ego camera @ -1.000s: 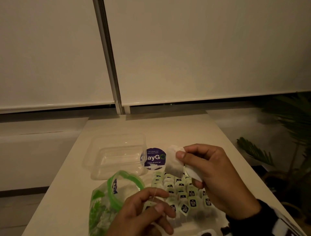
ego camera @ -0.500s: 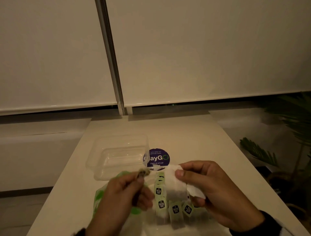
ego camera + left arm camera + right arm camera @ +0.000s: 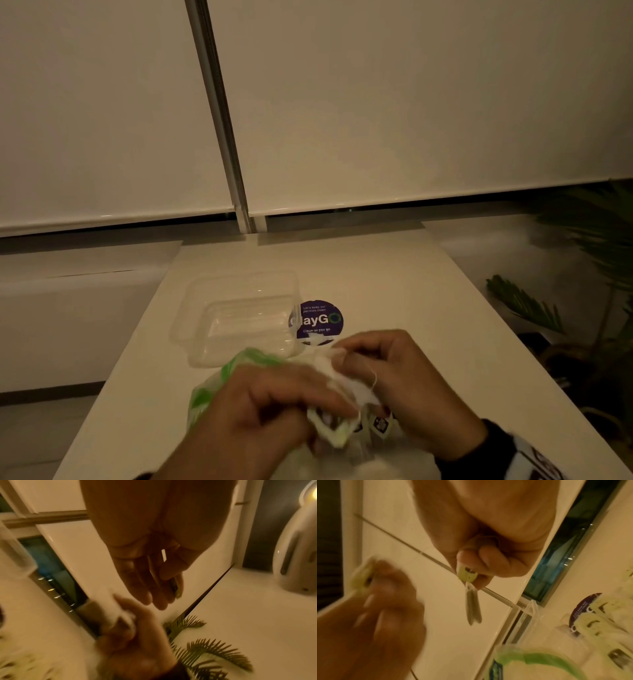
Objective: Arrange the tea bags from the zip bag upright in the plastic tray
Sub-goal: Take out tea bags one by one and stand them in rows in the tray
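Working over pale table (image 3: 394, 274) below drawn blinds (image 3: 411, 102): right hand (image 3: 404, 383) pinched tea bag (image 3: 473, 605) by tag; left hand (image 3: 260, 407) apparently gripped another tag, blurred. Clear tray (image 3: 191, 329) beside zip bag (image 3: 205, 394).

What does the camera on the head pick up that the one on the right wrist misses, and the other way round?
Only the head view shows the whole clear plastic tray with nothing in it, the table, and the plant to the right.

Only the right wrist view shows the right hand from below, pinching a green tag with a tea bag hanging under it.

Both show the left hand close by, the green-rimmed zip bag, the round purple sticker and loose tea bags.
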### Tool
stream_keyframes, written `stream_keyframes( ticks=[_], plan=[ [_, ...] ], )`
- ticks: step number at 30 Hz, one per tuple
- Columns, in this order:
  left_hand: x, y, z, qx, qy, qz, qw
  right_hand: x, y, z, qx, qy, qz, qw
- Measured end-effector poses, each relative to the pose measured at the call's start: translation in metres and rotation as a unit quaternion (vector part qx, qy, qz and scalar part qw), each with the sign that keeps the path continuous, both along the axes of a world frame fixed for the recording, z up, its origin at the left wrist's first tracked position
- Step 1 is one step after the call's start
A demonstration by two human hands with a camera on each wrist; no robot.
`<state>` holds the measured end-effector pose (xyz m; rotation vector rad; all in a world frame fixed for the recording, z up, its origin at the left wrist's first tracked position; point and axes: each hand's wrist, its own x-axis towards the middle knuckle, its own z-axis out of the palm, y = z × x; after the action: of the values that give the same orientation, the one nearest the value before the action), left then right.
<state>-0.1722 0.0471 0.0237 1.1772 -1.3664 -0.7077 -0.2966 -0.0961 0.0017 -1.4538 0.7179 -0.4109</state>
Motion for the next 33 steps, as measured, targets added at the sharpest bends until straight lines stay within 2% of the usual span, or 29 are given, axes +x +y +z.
stream_keyframes(
  ticks=[2,3,4,5,7,8,11,13,15,17,19,22,33],
  plan=[
    [-0.002,0.003,-0.016,0.076,-0.07,-0.062,0.993,-0.001,-0.007,0.008,0.034,-0.013,-0.031,0.999],
    [-0.002,0.001,-0.024,0.145,-0.104,-0.053,0.983,-0.002,-0.011,0.012,0.037,-0.02,-0.037,0.998],
    [-0.007,-0.002,-0.032,0.205,-0.112,-0.032,0.972,-0.002,-0.013,0.017,0.037,-0.028,-0.037,0.998],
    [-0.01,-0.002,-0.045,0.226,-0.082,-0.042,0.97,-0.003,-0.014,0.022,0.034,-0.034,-0.032,0.998],
    [-0.011,-0.007,-0.073,0.226,-0.061,0.015,0.972,-0.006,-0.013,0.028,0.023,-0.038,-0.019,0.999],
    [-0.013,-0.008,-0.073,0.244,-0.034,0.047,0.968,-0.007,-0.012,0.03,0.018,-0.04,-0.012,0.999],
    [-0.018,-0.006,-0.065,0.264,0.17,0.061,0.948,-0.008,-0.009,0.033,0.008,-0.053,0.007,0.999],
    [-0.024,-0.014,-0.052,0.29,0.294,0.07,0.908,-0.008,-0.006,0.033,-0.006,-0.047,0.016,0.999],
    [-0.03,-0.019,-0.053,0.286,0.397,0.018,0.872,-0.009,-0.003,0.034,-0.017,-0.044,0.022,0.999],
    [-0.032,-0.026,-0.055,0.281,0.469,0.007,0.837,-0.01,-0.001,0.033,-0.025,-0.051,0.035,0.998],
    [-0.032,-0.037,-0.055,0.298,0.489,0.014,0.82,-0.011,0.001,0.034,-0.027,-0.06,0.047,0.997],
    [-0.033,-0.036,-0.054,0.269,0.512,0.017,0.816,-0.013,0.003,0.033,-0.017,-0.072,0.049,0.996],
    [-0.031,-0.028,-0.06,0.253,0.457,0.029,0.852,-0.024,0.009,0.037,0.085,-0.078,0.073,0.991]
  ],
)
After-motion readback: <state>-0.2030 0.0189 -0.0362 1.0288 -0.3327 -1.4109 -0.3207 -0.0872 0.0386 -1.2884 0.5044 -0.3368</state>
